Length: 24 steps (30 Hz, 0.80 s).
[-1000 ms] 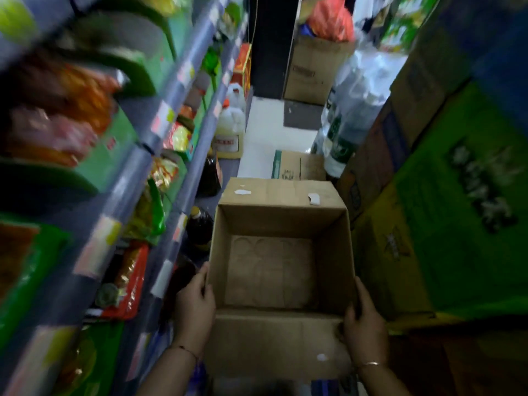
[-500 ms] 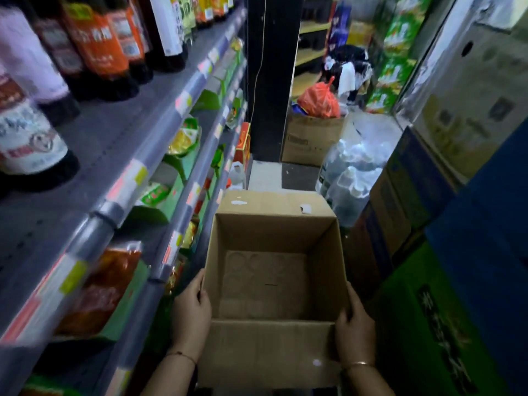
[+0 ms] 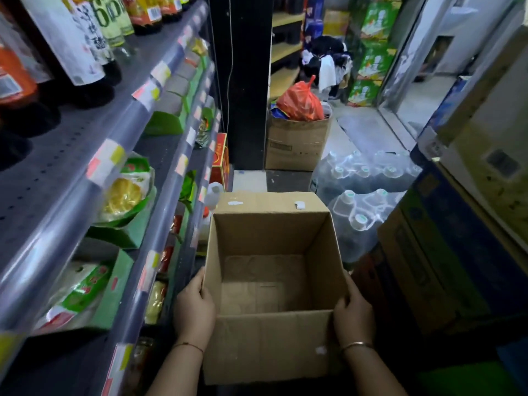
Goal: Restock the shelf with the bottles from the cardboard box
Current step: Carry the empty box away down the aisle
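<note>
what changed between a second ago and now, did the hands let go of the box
No. The view has risen: the top shelf with its bottles now shows on the left, and more of the aisle beyond, so the cardboard box seems lifted. The left hand and right hand grip its sides as before. The box is empty, as it was.

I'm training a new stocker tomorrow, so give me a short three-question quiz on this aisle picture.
1. True or false: the cardboard box still has bottles inside.
2. How is the box held? A) one hand underneath B) left hand and right hand on opposite sides C) resting on the floor, untouched
3. Fill in: the bag sitting in the far box down the aisle is ____ in colour.

Key: 1 false, its bottom is bare. 2 B. 3 orange-red: the bag.
</note>
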Motion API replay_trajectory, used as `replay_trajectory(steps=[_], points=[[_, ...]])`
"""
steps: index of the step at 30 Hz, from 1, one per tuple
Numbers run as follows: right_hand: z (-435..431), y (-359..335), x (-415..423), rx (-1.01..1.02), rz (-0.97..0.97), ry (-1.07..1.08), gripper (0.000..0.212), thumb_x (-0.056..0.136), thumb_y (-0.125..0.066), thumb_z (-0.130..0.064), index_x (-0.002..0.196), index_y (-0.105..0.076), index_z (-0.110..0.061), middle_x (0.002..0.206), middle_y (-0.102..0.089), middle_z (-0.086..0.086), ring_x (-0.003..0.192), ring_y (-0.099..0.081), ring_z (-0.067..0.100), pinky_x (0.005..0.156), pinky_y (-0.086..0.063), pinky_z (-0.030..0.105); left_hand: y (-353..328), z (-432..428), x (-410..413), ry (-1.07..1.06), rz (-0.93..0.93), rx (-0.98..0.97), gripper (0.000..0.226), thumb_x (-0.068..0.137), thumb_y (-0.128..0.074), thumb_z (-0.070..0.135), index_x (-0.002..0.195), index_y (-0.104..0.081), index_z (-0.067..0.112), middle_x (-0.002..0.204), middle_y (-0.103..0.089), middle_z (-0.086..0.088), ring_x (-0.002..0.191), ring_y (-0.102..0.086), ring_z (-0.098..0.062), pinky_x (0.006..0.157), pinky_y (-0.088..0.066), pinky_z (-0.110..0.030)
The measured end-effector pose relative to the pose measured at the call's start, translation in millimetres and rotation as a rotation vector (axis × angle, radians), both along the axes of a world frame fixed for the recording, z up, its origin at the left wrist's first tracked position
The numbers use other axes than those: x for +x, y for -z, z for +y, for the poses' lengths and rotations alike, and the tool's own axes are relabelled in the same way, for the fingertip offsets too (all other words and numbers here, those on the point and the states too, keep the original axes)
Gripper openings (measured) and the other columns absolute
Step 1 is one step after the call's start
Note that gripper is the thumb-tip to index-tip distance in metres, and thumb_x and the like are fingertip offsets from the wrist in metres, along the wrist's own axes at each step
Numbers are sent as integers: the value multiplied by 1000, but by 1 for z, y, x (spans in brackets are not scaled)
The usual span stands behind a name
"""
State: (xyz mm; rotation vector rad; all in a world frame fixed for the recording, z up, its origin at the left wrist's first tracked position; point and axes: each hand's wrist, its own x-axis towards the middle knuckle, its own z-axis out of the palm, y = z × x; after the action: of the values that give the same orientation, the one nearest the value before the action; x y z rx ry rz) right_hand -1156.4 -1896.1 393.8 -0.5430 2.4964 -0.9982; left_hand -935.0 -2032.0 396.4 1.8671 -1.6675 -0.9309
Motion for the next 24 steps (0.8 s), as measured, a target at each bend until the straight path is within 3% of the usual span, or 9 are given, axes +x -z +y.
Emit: replay_trajectory(steps=[3,6,10,15,20,24], points=[[-25,19,-17,33,3,4,60,84,-46,1,133,-49,-33,111,-68,18,95,-65,35,77,-49,37,22,-27,-15,13,-11,51,42,95,-44,10,132,-54,24,116,-68,-8,99,-64,-27,78,-54,-34],[-45,37,-32,58,-11,10,63,81,-46,3,132,-49,-36,109,-69,19,91,-65,36,75,-49,36,40,-49,-27,37,-28,97,43,94,-44,10,134,-51,26,105,-71,-5,85,-66,-22,66,-52,-28],[-61,61,-51,85,-5,18,65,81,-44,4,131,-49,-36,112,-68,18,92,-65,35,73,-48,34,61,-67,-46,93,-30,141,43,95,-42,11,135,-51,25,117,-69,-3,97,-65,-23,75,-54,-30],[-76,78,-66,66,26,18,66,79,-45,5,131,-50,-36,107,-70,18,84,-65,33,67,-45,31,80,-84,-61,95,-86,107,46,93,-45,12,135,-49,29,121,-65,-10,98,-65,-29,81,-56,-40],[-86,85,-70,56,56,41,60,82,-47,4,131,-51,-30,106,-69,20,85,-65,36,67,-40,30,84,-96,-66,95,-74,114,46,94,-45,11,137,-46,29,116,-68,-7,95,-65,-26,78,-56,-35],[-87,88,-74,47,67,-10,62,81,-43,9,133,-49,-24,113,-66,16,95,-62,33,74,-41,28,83,-100,-64,90,-42,176,51,94,-49,13,141,-40,27,123,-64,-9,106,-63,-27,80,-51,-31]])
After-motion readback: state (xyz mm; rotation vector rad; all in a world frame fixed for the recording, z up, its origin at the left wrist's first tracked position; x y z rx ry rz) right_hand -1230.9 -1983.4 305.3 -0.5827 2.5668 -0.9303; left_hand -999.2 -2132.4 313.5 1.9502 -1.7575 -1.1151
